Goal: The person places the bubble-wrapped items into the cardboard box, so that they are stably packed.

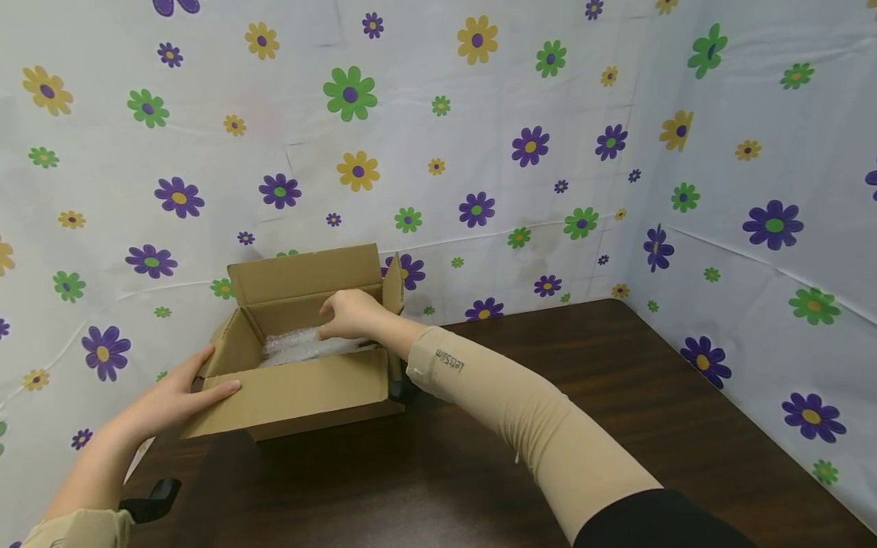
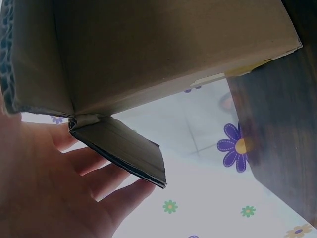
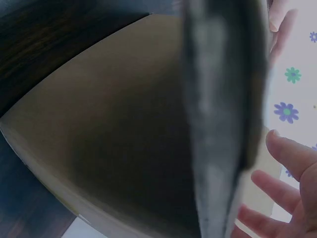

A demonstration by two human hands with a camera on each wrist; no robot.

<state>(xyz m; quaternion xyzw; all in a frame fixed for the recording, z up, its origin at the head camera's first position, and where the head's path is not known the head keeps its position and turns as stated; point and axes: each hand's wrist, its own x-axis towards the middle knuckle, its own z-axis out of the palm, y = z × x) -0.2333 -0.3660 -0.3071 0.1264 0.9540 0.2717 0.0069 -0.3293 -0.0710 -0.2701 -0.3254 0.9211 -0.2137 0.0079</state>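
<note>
An open cardboard box [image 1: 301, 392] stands on the dark table with its flaps spread outward. Inside lies clear bubble wrap [image 1: 291, 346]; whatever is under it is hidden. My left hand [image 1: 174, 388] holds the box at its near left corner, the thumb over the front flap and the fingers against the left flap [image 2: 124, 148]. Reaching in over the right side, my right hand [image 1: 352, 313] is above the bubble wrap, its fingers bent loosely and apart. Its thumb and fingers [image 3: 277, 191] appear spread in the right wrist view, with nothing seen between them.
The brown wood-grain table [image 1: 507, 449] extends to the right of the box. A white flower-print cloth [image 1: 438, 152] hangs close behind the box and along the right side. A black strap end [image 1: 154, 502] sticks out by the left wrist.
</note>
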